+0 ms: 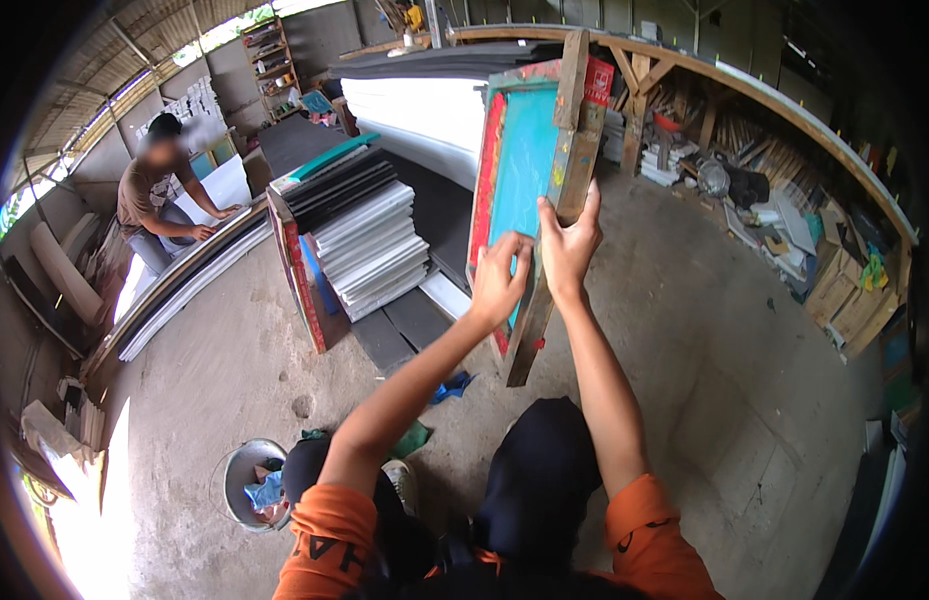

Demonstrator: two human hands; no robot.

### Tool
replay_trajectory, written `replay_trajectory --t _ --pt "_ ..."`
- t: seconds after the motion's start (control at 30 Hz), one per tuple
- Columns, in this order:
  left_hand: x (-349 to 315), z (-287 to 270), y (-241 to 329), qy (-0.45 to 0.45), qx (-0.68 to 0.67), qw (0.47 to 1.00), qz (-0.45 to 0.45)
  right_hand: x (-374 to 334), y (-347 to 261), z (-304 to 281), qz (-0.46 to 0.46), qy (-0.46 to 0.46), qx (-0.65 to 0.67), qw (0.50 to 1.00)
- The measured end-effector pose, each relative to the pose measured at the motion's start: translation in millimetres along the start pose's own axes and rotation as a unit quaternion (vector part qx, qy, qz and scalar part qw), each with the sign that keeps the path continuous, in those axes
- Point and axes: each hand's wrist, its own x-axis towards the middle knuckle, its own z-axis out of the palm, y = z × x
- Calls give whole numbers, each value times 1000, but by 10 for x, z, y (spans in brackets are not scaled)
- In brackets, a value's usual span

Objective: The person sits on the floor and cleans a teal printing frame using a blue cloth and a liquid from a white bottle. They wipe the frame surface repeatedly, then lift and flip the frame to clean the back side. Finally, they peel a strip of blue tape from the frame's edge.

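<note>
A wooden screen-printing frame [521,150] with a teal mesh and red-smeared edges stands tilted in front of me. My right hand [569,245] grips the paint-spotted wooden bar along its right side, thumb on the near face and fingers round the outer edge. Lower on the mesh side, my left hand [501,278] has its fingers curled in against the frame; whether something small is between the fingertips cannot be made out. Just left of the frame rises a stack of white and black sheets [369,240], with a red-edged board [296,270] upright at its side.
A person [164,190] at the left bends over a long bench [184,285]. Beside my left knee stands a grey bucket [246,480] holding rags. Large white sheets [414,110] are piled behind the stack. Scrap wood and boards [784,220] crowd the right wall.
</note>
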Motion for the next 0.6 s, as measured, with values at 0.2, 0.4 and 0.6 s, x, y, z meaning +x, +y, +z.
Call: replay_trajectory --t 0.2,0.4,0.6 --pt "288 -22 -751 10 -15 993 -114 52 277 -484 92 -45 162 982" --pt "795 -33 -1891 70 -131 966 -210 600 726 -1070 83 -69 249 962" --pt "1151 705 -1780 54 -357 870 -335 1163 1464 -1541 114 -132 60 983"
